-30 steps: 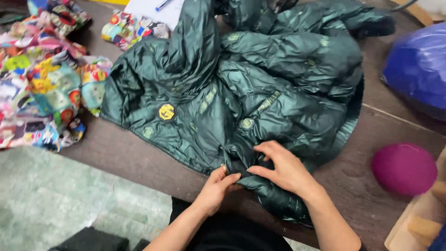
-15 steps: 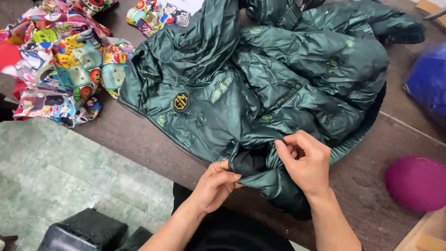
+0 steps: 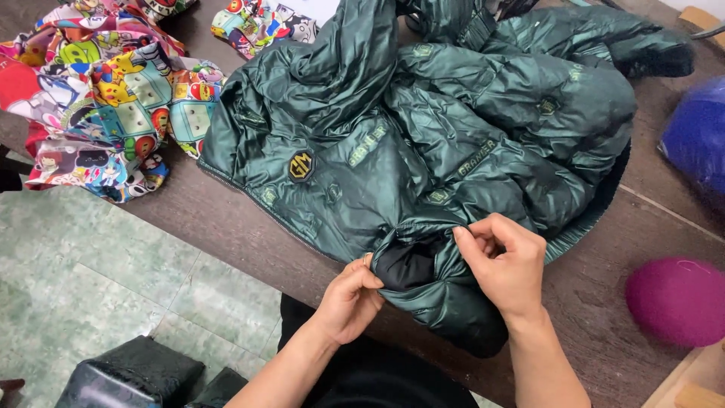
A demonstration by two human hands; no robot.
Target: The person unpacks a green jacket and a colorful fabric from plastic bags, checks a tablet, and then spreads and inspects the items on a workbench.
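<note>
Both hands hold the dark green puffer jacket (image 3: 445, 151) by its lower hem, close to the near edge of the bench (image 3: 226, 227). Left hand (image 3: 349, 298) has a narrow grip, fingers curled shut on a fold of the shiny fabric, just beside an opening where the black lining (image 3: 404, 264) shows. Right hand (image 3: 504, 264) pinches the hem on the other side of that opening, thumb and fingertips pressed together on the cloth, so its grip is also closed on the jacket. The two hands sit near each other with the dark gap between them.

The jacket lies spread and crumpled across the middle of the brown wooden bench, reaching up toward the far edge, with a round yellow-and-black badge (image 3: 300, 165) on its left part. A heap of brightly printed cartoon-pattern fabric (image 3: 106, 98) lies at the left end of the bench, just beside the jacket. A magenta rounded object (image 3: 676, 298) rests toward the right near corner, well apart from the hands, and a blue bundle (image 3: 698, 140) sits at the right edge. Pale green floor tiles (image 3: 98, 279) show below the bench.
</note>
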